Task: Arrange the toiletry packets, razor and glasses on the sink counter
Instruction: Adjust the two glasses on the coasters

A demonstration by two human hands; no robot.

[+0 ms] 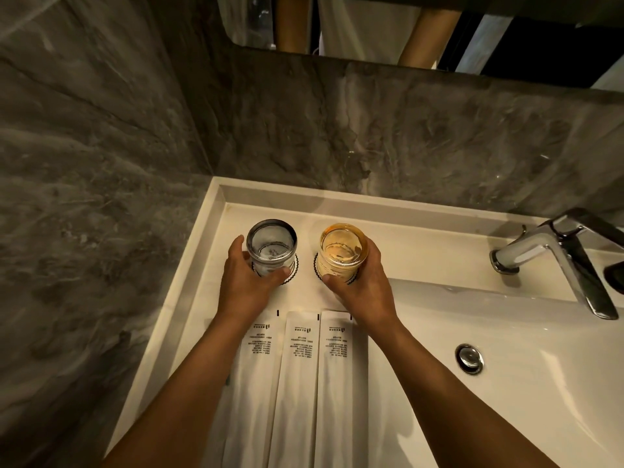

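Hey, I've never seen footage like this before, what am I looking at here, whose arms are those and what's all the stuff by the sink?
There is no machine here. The single picture comes from a camera worn on a person's head, looking down at their own arms.

The left hand has its grip around a clear glass, and the right hand around an amber glass. Each glass seems to sit on a round paper coaster with a scalloped edge.

Nearer the person, three long white toiletry packets with printed text lie side by side on the white sink counter. To the right are the chrome tap and the basin's drain. I can't see a razor.
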